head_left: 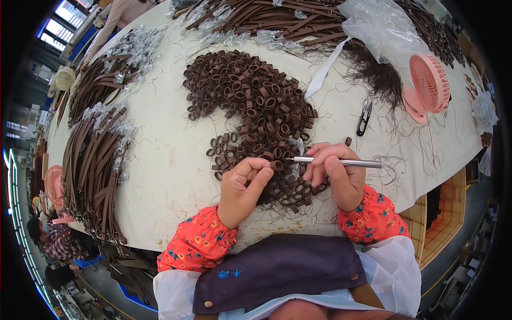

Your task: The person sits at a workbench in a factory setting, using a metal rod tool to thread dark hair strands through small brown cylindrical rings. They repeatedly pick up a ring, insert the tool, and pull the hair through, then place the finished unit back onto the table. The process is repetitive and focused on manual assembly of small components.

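one small brown loop (276, 166) sits between my two hands at the centre of the view, its far side touching the tip of the metal tool (337, 161). my left hand (244, 186) is curled tight, thumb and forefinger pinched together just beside that loop at its 9 o'clock; whether the fingers actually grip it i cannot tell. my right hand (335, 173) is closed around the silver tool, which lies level, its point toward 9 o'clock and its tail sticking out toward 3 o'clock. both hands rest on the near edge of a big pile of brown loops (250, 101) that spreads away toward 12 o'clock over the pale table (165, 160). at 2 o'clock from the tool lie small black snips (365, 116), and beyond them a pink fan (429, 85). brown straps (93, 160) are bundled at 9 o'clock, more at 12 o'clock under clear plastic bags (381, 26). loose threads (392, 168) lie at 3 o'clock.
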